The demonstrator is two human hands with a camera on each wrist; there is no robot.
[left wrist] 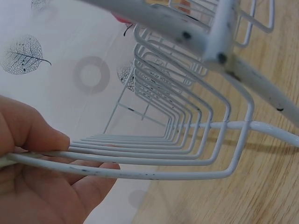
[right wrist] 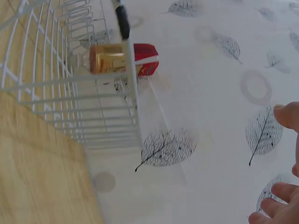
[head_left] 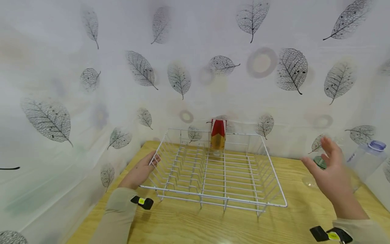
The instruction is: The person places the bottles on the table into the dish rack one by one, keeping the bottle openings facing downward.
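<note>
A white wire dish rack (head_left: 225, 176) stands on the wooden table. At its left side is my left hand (head_left: 141, 169); in the left wrist view the thumb lies over the side wires (left wrist: 154, 175) and the fingers are under them, gripping the rack. Neck down at the rack's back stands a bottle (head_left: 218, 135) with a red and amber body, seen sideways in the right wrist view. My right hand (head_left: 333, 173) is raised to the right of the rack, fingers spread and holding nothing. It partly hides a clear container with a green top (head_left: 320, 162).
A large clear plastic bottle (head_left: 365, 159) with a blue neck stands at the far right, behind the right hand. Leaf-patterned white sheeting (head_left: 201, 91) rises behind the table and along its left side. Wooden tabletop (head_left: 182, 225) shows in front of the rack.
</note>
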